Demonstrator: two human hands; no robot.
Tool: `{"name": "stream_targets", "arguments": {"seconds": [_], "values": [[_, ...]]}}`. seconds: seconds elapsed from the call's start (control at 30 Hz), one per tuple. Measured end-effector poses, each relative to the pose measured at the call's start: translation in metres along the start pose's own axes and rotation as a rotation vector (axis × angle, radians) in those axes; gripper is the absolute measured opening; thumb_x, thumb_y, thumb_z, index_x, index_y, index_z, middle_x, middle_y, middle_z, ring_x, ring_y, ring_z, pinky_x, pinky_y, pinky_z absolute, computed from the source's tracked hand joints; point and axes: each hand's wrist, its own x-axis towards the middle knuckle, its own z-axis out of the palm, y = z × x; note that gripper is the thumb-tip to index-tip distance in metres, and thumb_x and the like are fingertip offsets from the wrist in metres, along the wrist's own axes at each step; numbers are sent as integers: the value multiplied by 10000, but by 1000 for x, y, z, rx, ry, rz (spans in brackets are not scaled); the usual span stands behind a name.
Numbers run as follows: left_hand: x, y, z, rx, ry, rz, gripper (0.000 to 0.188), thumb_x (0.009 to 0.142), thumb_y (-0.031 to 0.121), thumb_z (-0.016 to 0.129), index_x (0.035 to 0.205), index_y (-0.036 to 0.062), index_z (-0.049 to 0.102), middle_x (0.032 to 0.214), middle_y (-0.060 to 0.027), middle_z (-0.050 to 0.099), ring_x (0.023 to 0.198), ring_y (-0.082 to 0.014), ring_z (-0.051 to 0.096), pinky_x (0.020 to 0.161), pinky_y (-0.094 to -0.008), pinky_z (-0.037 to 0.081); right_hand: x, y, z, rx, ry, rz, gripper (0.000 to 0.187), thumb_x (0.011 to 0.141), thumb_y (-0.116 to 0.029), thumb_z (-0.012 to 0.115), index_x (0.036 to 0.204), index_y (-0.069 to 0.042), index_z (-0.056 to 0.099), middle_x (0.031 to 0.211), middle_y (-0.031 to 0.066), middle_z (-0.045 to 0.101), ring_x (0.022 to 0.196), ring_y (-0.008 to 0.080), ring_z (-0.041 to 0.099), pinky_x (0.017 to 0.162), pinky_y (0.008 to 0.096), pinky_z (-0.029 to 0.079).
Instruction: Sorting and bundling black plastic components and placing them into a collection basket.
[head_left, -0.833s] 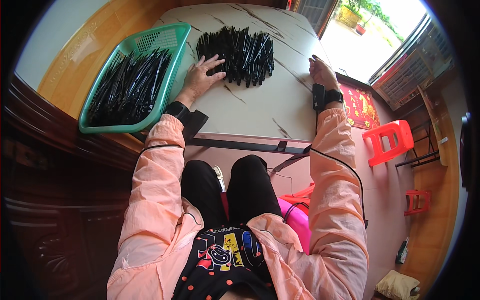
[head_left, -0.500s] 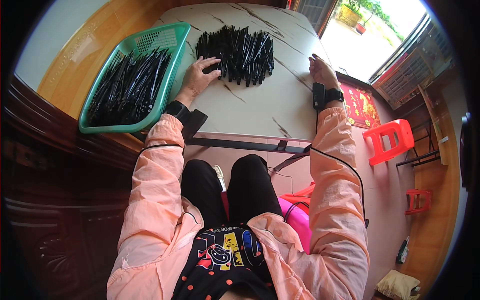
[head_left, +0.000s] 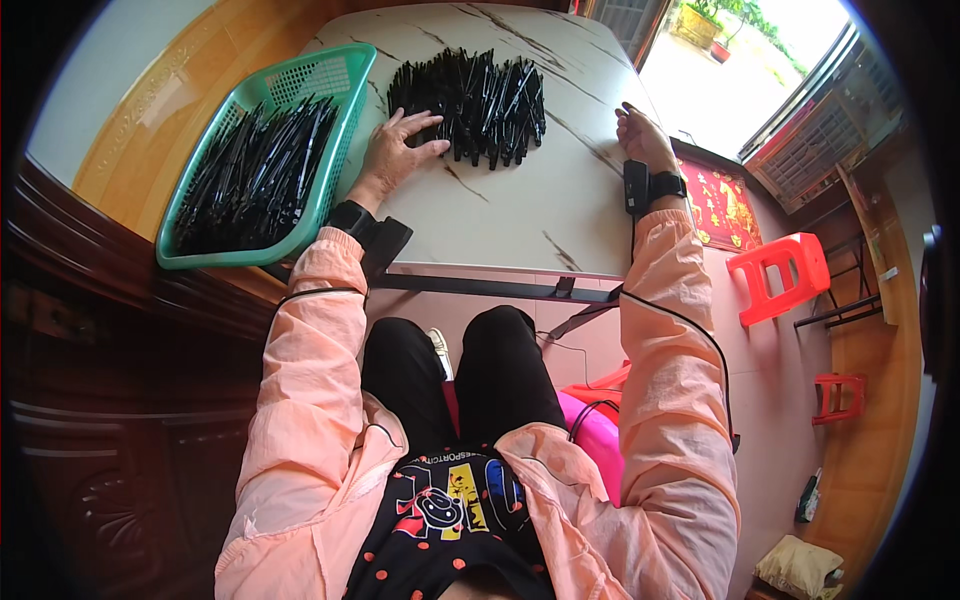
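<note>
A pile of slim black sticks that look like pens (head_left: pixel 490 105) lies on the marble-patterned table (head_left: pixel 500 225). My left hand (head_left: pixel 400 152) rests at the pile's near left edge, fingers and thumb apart, holding nothing that I can see. Over at the table's right edge is my right hand (head_left: pixel 645 140), with its fingers curled together. A small dark tip shows at those fingertips, too little of it to name. Left of the pile, a green plastic basket (head_left: pixel 345 150) contains many more of the same black sticks (head_left: pixel 255 175).
A red stool (head_left: pixel 780 278) stands on the floor to the right, with a smaller red stool (head_left: pixel 838 398) beyond it. Beside the table's right edge lies a red printed mat (head_left: pixel 718 205). Dark carved wooden furniture (head_left: pixel 130 420) borders the left side.
Hardly anything differs. The view has shifted slightly, and both hands keep nearly the same places and poses.
</note>
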Motion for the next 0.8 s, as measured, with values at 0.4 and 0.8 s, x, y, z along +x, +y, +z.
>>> {"name": "stream_targets", "arguments": {"seconds": [0.4, 0.8], "values": [[4, -15, 2, -25, 19, -4, 464, 681, 351, 715, 1112, 199, 637, 1295, -80, 507, 1294, -349, 321, 1076, -428, 247, -3, 0, 7, -26, 21, -21, 229, 916, -99, 475, 1103, 24, 525, 959, 139, 614, 752, 150, 580, 626, 231, 487], [3, -1, 0, -84, 2, -32, 476, 751, 399, 613, 1168, 170, 606, 1352, -118, 440, 1325, -349, 259, 1091, -400, 203, -28, 45, 135, 111, -526, -12, 335, 948, -191, 448, 1225, -3, 463, 1178, 140, 550, 1064, 190, 524, 859, 259, 445]]}}
